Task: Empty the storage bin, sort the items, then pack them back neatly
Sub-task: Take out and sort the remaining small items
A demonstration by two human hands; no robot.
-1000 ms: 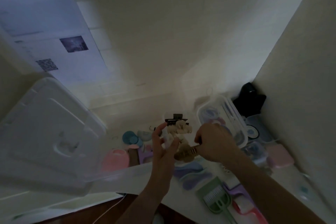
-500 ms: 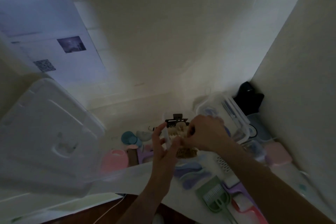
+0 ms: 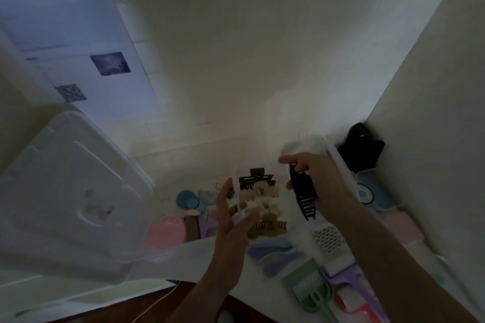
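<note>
Head view: a clear case of hair claw clips (image 3: 258, 198) — black, cream and tan — is held upright by the left hand (image 3: 231, 220), fingers curled round its side. A black claw clip (image 3: 304, 195) is gripped by the right hand (image 3: 319, 181) just beside it. The clear storage bin (image 3: 65, 191) stands tilted at the table's (image 3: 215, 252) left edge — a green brush (image 3: 309, 288) lies near its front edge.

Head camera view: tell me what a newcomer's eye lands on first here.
At centre, the left hand holds a clear case of hair claw clips, while the right hand beside it grips a long black hair clip. A big translucent bin lid fills the left side. Pastel combs and brushes lie scattered at lower right.
</note>
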